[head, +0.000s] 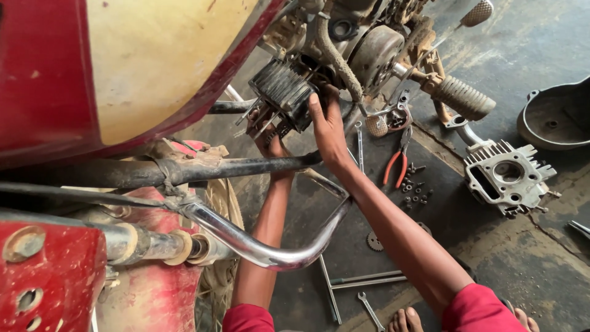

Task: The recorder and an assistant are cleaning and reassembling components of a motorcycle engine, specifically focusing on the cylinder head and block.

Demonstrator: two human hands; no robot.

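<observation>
A big red and cream tank (141, 61) fills the left. Below it runs a dirty black bar (239, 167), and a shiny chrome guard (270, 252) bends under that. The left hand (268, 140) reaches up behind the black bar to the bottom of the cylinder (283, 92). The bar hides part of it, so its fingers may be curled on the fins, but that is hard to tell. The right hand (327, 126) is just beside it, fingers flat against the cylinder's side. The cylinder sits on the engine, up in the middle. On the floor to the right lie red pliers (396, 166), small bolts (416, 193), a grey cylinder head (507, 178) and a dark round cover (556, 117).
</observation>
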